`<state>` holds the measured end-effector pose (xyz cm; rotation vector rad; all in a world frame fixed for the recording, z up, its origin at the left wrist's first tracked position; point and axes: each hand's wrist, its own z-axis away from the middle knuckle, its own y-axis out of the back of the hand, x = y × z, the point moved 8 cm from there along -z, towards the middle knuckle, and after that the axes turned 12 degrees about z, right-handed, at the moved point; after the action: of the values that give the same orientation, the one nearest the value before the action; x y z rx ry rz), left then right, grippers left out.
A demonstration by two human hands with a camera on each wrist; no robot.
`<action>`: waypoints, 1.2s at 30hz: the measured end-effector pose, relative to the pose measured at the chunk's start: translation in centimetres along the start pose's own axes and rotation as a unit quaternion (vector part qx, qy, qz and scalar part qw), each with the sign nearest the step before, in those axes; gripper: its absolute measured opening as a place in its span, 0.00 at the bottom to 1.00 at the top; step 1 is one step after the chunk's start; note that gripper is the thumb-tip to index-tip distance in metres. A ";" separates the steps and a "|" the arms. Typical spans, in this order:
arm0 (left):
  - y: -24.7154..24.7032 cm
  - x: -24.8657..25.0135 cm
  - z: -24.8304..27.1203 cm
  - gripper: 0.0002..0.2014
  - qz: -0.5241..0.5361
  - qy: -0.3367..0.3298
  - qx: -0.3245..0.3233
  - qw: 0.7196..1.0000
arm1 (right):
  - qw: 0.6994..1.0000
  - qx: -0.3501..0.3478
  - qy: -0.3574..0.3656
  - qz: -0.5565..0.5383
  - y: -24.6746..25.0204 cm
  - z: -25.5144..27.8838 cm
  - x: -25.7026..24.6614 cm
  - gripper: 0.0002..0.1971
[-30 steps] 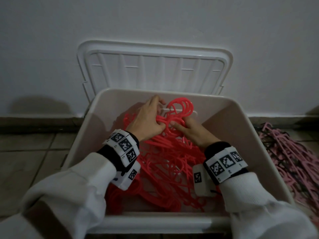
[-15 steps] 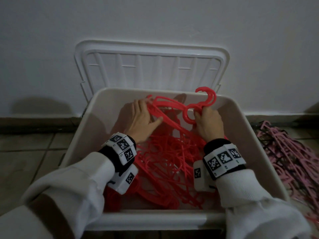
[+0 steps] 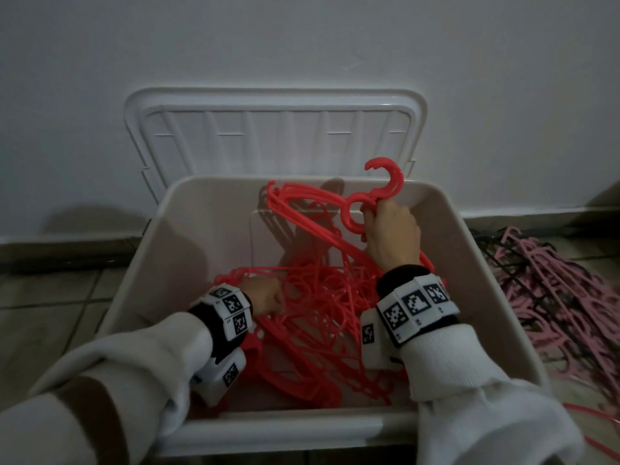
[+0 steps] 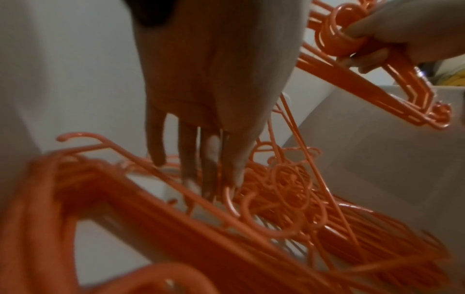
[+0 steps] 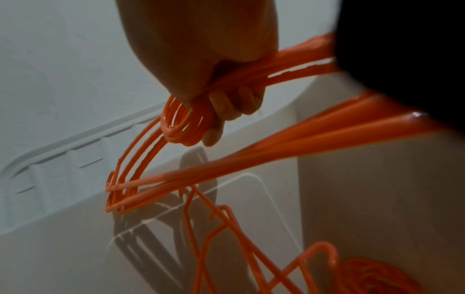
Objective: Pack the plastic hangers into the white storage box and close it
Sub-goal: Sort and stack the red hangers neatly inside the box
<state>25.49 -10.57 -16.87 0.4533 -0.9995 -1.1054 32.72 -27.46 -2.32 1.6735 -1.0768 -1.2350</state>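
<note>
Right hand [image 3: 392, 233]: fingers curled round red hanger bundle [image 3: 355, 209], lifted for untangling. Left hand [image 3: 265, 297]: straight fingers steadying heap [image 3: 318, 313] in white box [image 3: 476, 263].

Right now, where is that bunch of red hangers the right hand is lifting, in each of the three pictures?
Head view: the lifted hangers are upper centre-right, hooks rising above the white storage box, gripped by the right hand.
Left wrist view: top right corner.
Right wrist view: centre, under the fist.
Shared landmark: the round loop below the hooks, with the right hand's fingers beside it.
</note>
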 end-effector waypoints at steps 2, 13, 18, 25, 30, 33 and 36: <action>1.1 -0.1 0.1 0.09 -0.026 0.007 0.026 0.999 | 1.000 0.002 0.003 0.004 0.1 0.1 -0.1 0.17; 2.2 0.2 0.7 0.08 0.108 0.033 -0.067 0.991 | 1.000 0.003 0.001 0.014 0.4 0.0 -0.2 0.16; 0.4 0.4 0.7 0.11 0.101 0.052 -0.105 0.988 | 1.000 0.001 -0.003 0.008 0.1 0.0 -0.1 0.16; -0.7 -0.4 0.3 0.34 0.077 0.071 -0.078 0.991 | 1.000 0.001 0.000 0.009 0.2 0.1 -0.1 0.16; 1.3 0.1 0.6 0.31 -0.009 0.071 0.006 0.997 | 1.000 -0.002 -0.004 0.009 0.5 0.3 -0.2 0.15; 1.3 1.3 1.1 0.22 0.084 0.033 -0.056 0.994 | 1.000 -0.001 -0.005 0.013 0.5 0.3 -0.2 0.15; 0.8 1.7 1.4 0.10 0.169 0.032 -0.107 0.979 | 1.000 -0.001 -0.010 0.010 0.5 0.3 -0.1 0.15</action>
<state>24.84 -11.57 -14.82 0.1361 -0.8511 -0.8731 32.34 -27.56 -1.88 1.6474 -1.1017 -1.2418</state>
